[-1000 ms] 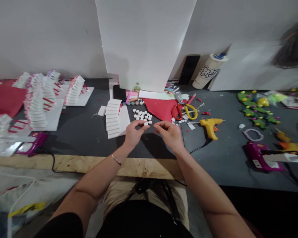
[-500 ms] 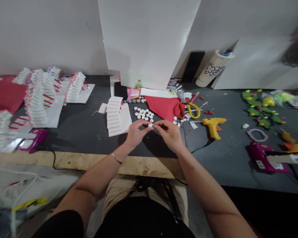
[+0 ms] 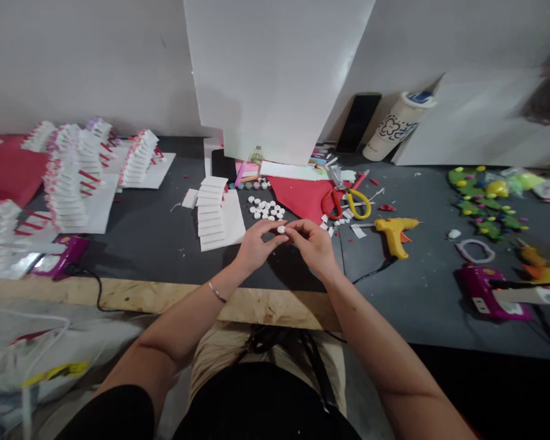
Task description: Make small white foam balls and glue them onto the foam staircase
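Note:
Between the fingertips of my left hand [image 3: 259,245] and my right hand [image 3: 314,245] is a small round white piece [image 3: 282,230], pinched from both sides. Both hands are closed on it above the dark table. Just beyond them lies a loose cluster of similar white round pieces [image 3: 266,209]. Left of my left hand stands a white card construction [image 3: 211,214], a fan of overlapping white strips on a white base sheet [image 3: 233,214]. The underside of the pinched piece is hidden by my fingers.
Scissors with red and yellow handles [image 3: 346,201] lie on red paper [image 3: 296,194] and scraps. A yellow glue gun [image 3: 396,235] rests to the right, its cord running frontward. Purple power blocks [image 3: 481,293], a tumbler [image 3: 392,128], a phone [image 3: 360,122] and finished-looking card models [image 3: 68,183] stand around.
My hands have shifted very slightly to the right with the white piece, and the fingers have closed in around it. The things on the table look the same.

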Action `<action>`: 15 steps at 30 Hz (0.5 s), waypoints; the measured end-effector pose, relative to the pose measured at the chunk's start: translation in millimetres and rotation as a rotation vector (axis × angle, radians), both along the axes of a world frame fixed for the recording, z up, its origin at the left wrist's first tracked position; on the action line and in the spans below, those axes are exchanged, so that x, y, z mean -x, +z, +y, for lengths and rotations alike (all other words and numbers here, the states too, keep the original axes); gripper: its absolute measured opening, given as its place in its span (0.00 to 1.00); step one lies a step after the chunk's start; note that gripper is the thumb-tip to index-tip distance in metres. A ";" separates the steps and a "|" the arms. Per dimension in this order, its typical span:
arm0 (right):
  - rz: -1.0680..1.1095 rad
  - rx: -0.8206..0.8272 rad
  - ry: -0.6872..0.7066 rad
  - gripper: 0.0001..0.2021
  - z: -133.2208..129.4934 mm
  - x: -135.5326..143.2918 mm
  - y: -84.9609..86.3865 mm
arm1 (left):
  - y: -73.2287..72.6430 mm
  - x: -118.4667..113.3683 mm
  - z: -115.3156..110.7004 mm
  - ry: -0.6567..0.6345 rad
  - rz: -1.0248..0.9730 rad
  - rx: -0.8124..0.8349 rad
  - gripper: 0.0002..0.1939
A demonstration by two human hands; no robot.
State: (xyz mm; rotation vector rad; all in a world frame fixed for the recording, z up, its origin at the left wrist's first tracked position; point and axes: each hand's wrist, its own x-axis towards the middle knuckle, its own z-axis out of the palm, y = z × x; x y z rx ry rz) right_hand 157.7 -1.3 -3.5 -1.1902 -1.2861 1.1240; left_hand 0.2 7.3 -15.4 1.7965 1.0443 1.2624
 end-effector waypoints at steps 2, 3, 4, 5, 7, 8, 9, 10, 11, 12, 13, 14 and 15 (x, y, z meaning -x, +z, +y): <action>0.008 0.002 -0.007 0.13 0.8 -0.4 0.4 | 0.7 1.1 -0.5 -0.017 0.031 -0.034 0.16; 0.013 0.002 -0.004 0.13 1.2 -0.6 0.5 | 1.1 1.7 -0.8 -0.018 0.037 -0.044 0.15; 0.018 0.002 0.000 0.13 1.5 -0.8 0.4 | 1.5 2.2 -0.9 -0.012 0.038 -0.050 0.15; 0.022 0.000 0.003 0.13 1.7 -0.9 0.2 | 1.9 2.6 -1.1 -0.004 0.037 -0.049 0.14; 0.027 -0.004 0.004 0.12 1.7 -0.8 -0.1 | 2.9 3.1 -1.0 0.008 0.030 -0.025 0.12; 0.027 -0.005 0.000 0.12 1.5 -0.6 -0.2 | 3.3 3.1 -0.8 0.013 0.023 -0.002 0.11; 0.028 -0.003 -0.004 0.12 1.4 -0.3 -0.2 | 3.6 3.1 -0.6 0.015 0.014 0.029 0.10; 0.028 0.000 -0.008 0.12 1.3 0.0 -0.3 | 3.8 2.8 -0.3 0.015 -0.001 0.069 0.10; 0.031 0.006 -0.010 0.12 1.2 0.4 -0.3 | 3.9 2.5 0.0 0.013 -0.022 0.118 0.10; 0.036 0.012 -0.009 0.12 1.3 0.6 -0.4 | 3.7 2.0 0.4 0.010 -0.053 0.174 0.11; 0.041 0.019 -0.006 0.12 1.7 0.7 -0.4 | 3.4 1.4 0.7 0.007 -0.095 0.235 0.11; 0.046 0.025 -0.003 0.13 2.3 0.3 -0.4 | 3.0 0.8 1.1 0.002 -0.143 0.300 0.12; 0.051 0.027 -0.008 0.13 3.2 -0.4 -0.4 | 2.7 0.2 1.4 0.000 -0.196 0.365 0.13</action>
